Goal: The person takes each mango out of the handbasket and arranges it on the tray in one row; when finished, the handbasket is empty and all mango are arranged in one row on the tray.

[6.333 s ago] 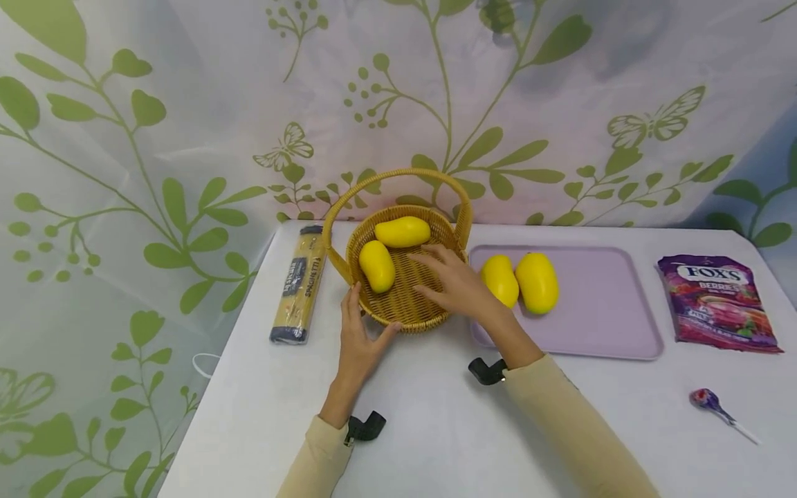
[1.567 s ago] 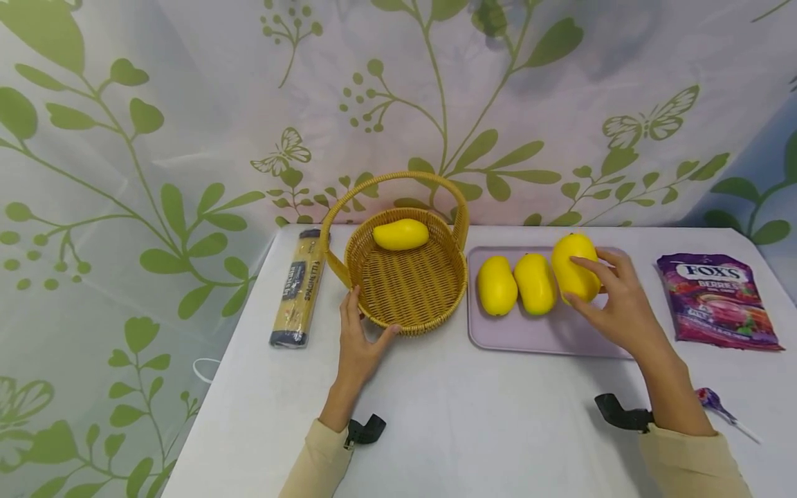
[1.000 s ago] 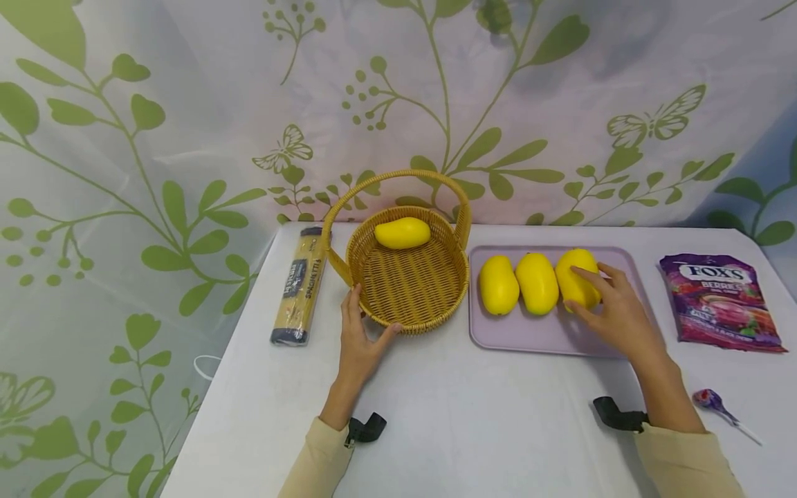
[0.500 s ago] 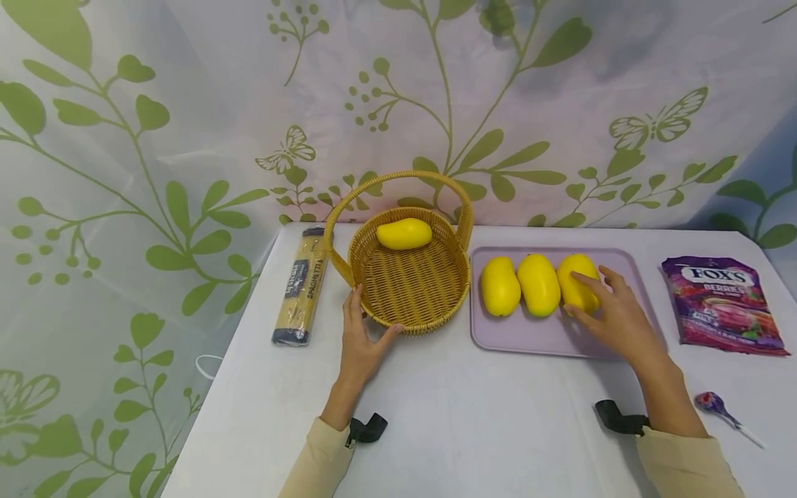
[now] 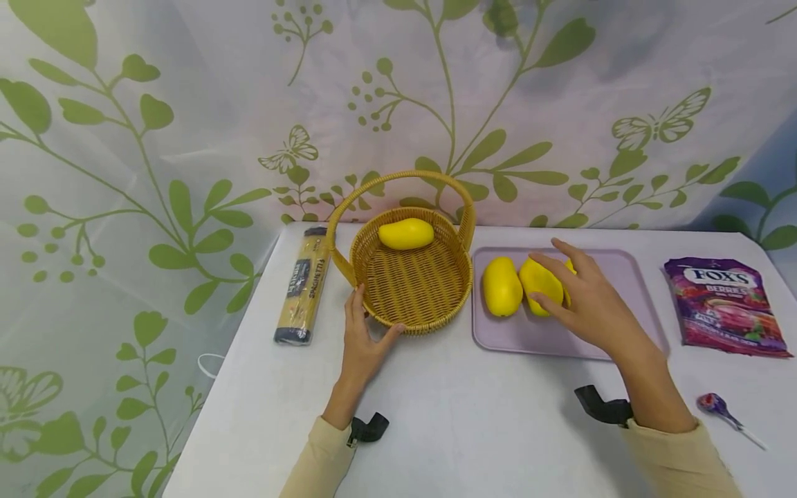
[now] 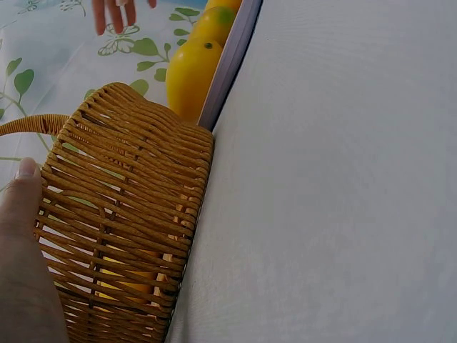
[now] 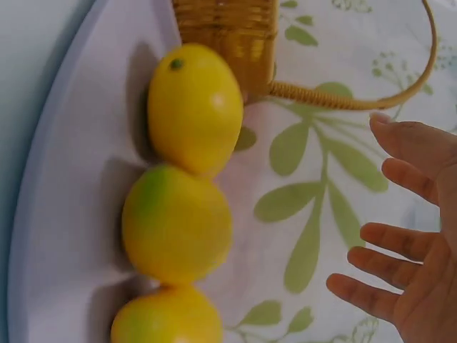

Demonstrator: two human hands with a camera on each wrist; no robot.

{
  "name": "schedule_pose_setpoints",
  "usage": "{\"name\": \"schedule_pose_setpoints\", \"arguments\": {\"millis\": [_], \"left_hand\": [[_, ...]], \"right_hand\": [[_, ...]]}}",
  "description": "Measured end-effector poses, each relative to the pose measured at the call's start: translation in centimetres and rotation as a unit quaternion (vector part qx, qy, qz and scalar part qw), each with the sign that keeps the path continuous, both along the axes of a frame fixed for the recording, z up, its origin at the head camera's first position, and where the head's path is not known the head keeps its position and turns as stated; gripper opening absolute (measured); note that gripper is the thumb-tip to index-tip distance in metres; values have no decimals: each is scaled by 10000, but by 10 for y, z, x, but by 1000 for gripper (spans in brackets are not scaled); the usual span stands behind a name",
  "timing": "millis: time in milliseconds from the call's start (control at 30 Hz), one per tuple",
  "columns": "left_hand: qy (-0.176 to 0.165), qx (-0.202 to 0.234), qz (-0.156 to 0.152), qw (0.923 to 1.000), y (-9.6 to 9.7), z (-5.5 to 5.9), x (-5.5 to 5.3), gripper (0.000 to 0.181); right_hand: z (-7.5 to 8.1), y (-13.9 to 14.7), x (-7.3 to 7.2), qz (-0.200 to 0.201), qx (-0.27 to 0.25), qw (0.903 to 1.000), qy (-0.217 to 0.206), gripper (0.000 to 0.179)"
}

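A round wicker basket (image 5: 414, 280) with a tall handle stands on the table with one yellow mango (image 5: 406, 234) inside. My left hand (image 5: 364, 349) holds the basket's near left side, its thumb at the rim in the left wrist view. Three more mangoes lie in a row on a lilac tray (image 5: 613, 304): a left mango (image 5: 502, 287), a middle mango (image 5: 540, 285) and a right mango (image 7: 168, 318). Over the tray hovers my right hand (image 5: 585, 297), fingers spread, holding nothing. It covers most of the right mango in the head view.
A spaghetti packet (image 5: 303, 287) lies left of the basket. Right of the tray lie a purple candy bag (image 5: 725, 304) and a lollipop (image 5: 716, 404). Behind the white table (image 5: 461, 429) hangs a leaf-patterned sheet (image 5: 218, 104).
Since the earliest frame, one mango has gone from the basket to the tray's right. My right hand has let go of it and moved up and left. My left hand has stayed put.
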State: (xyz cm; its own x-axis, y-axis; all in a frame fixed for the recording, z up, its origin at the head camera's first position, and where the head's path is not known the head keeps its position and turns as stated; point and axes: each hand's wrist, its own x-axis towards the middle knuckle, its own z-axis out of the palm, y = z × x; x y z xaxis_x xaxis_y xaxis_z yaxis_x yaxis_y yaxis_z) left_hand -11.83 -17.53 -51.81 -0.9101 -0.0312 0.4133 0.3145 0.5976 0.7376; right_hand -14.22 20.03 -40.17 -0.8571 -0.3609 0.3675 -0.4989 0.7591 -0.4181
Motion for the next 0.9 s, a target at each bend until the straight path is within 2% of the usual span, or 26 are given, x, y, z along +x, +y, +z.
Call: {"name": "schedule_pose_setpoints", "arguments": {"millis": [200,500,733,900], "left_hand": [[64,-18,4,10000,0,0,0,104],[114,-44,-2,9999,0,0,-1,103],[51,-77,36,10000,-1,0,-1,103],[25,-103,37,9999,-1,1,-1,103]], "right_hand": [[-2,-34,-6,675,-181,9966,433,64],[-19,-82,-19,1457,-309,9885,264,59],[-37,-111,-38,1769,-377,9834,149,53],[-38,-130,-56,1842,-216,9825,178,51]]}}
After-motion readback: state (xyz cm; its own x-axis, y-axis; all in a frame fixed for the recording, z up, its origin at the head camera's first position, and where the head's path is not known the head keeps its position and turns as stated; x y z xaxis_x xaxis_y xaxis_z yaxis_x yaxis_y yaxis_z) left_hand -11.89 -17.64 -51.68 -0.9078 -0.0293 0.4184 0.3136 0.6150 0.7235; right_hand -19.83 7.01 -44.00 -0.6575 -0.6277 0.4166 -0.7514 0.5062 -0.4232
